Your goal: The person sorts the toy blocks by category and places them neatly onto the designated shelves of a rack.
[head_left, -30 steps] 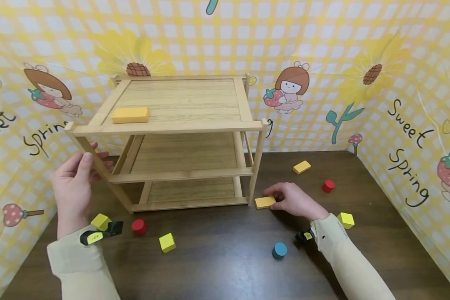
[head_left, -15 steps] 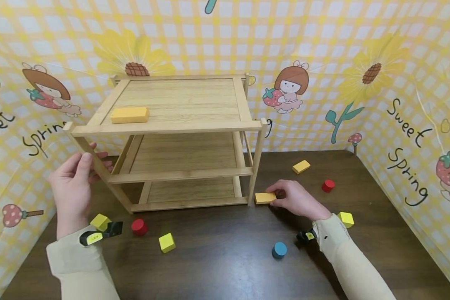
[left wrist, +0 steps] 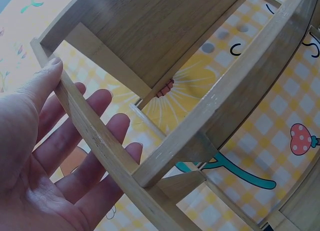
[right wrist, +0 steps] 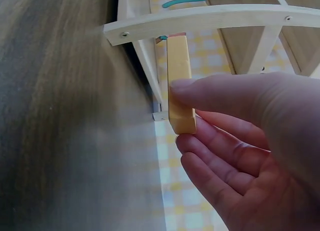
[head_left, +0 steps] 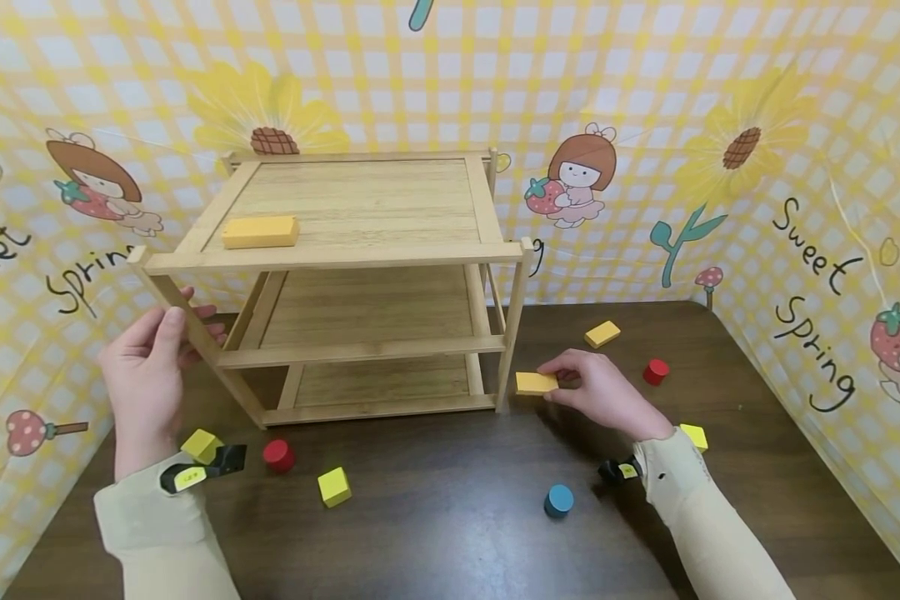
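A: Which step do we find in hand?

B: We judge it to be the lifting of one block; the right hand (head_left: 600,387) has its grip clamped on an orange block (head_left: 534,383), thumb on one face, fingers behind; the block's free end points towards the front right post (head_left: 515,321) of the wooden rack (head_left: 378,255), just beside it and apart; it looks clear of the bench (head_left: 435,525), though we cannot confirm a gap beneath.

A: And the left hand (head_left: 146,362)?

B: Its grip is closed about the front left post (head_left: 236,388), thumb before, fingers behind; how firmly, we cannot tell; we read it as steadying.

A: What does the next move call for?

B: In our judgement, a sure pinch on the block's end, then enough height to pass the post without a knock; we note a matching block (head_left: 261,232) near the left front of the top shelf (head_left: 375,196), which suggests the rack as destination; a loose block (head_left: 603,334) rests on the bench beyond the right hand.
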A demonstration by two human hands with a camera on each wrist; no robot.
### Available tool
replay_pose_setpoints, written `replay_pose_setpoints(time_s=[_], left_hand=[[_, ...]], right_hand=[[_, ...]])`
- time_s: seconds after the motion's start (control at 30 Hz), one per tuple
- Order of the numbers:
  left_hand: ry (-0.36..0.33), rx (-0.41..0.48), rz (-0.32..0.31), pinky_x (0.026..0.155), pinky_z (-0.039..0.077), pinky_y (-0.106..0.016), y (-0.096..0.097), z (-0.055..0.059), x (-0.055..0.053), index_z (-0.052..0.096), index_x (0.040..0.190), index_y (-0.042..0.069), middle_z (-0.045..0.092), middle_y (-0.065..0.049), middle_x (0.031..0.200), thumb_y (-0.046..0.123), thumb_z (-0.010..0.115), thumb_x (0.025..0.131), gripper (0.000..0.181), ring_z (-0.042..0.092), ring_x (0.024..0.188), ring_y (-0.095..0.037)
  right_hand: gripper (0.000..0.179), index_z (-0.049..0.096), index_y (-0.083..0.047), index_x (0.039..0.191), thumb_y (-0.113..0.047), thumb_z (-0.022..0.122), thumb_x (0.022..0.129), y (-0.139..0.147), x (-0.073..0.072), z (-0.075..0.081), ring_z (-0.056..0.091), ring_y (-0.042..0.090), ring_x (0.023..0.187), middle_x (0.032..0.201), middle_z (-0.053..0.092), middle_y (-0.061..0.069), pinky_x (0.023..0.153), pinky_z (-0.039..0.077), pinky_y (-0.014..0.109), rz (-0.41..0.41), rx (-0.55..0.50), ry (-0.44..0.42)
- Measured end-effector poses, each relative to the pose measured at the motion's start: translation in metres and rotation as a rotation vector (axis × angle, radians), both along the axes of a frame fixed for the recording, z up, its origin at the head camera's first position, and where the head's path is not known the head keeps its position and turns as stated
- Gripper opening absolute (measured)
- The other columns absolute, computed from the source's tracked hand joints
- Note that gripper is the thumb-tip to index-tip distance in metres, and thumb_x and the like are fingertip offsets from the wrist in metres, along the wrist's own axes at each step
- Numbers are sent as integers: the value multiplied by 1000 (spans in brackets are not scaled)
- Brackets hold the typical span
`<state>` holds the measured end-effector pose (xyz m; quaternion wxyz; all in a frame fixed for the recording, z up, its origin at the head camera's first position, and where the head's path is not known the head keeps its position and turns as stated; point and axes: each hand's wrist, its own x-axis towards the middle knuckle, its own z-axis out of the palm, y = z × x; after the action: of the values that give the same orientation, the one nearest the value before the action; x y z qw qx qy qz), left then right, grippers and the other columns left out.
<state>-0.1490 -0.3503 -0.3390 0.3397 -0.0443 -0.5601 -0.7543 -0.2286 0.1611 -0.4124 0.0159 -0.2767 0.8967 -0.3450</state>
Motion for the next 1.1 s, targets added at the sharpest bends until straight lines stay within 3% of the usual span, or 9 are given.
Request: replay_pose_setpoints(time_s=[0.53, 0.87, 1.1], left_hand=[[-44, 13, 7, 70, 61, -28, 0, 2, 0, 64, 122, -17, 74, -19, 98, 12, 68, 99, 38, 74, 75, -23], [-46, 7, 14, 69, 61, -29, 1, 1, 1, 64, 123, -17, 74, -19, 96, 13, 68, 99, 38, 74, 74, -23], [-39, -2, 15, 68, 61, -28, 0, 1, 0, 63, 122, -18, 74, -20, 96, 13, 68, 99, 39, 74, 74, -23]], right_hand=[[31, 75, -11, 115, -10, 85, 85, 3, 5, 22, 65, 18, 97, 109, 69, -1, 88, 56, 43, -37, -56, 59], [33, 75, -13, 114, -10, 87, 83, 5, 15, 47, 66, 18, 95, 108, 69, -7, 84, 56, 39, -35, -111, 167], [36, 76, -17, 115, -8, 87, 82, 6, 22, 62, 65, 14, 95, 110, 68, -9, 84, 54, 30, -38, -149, 243]])
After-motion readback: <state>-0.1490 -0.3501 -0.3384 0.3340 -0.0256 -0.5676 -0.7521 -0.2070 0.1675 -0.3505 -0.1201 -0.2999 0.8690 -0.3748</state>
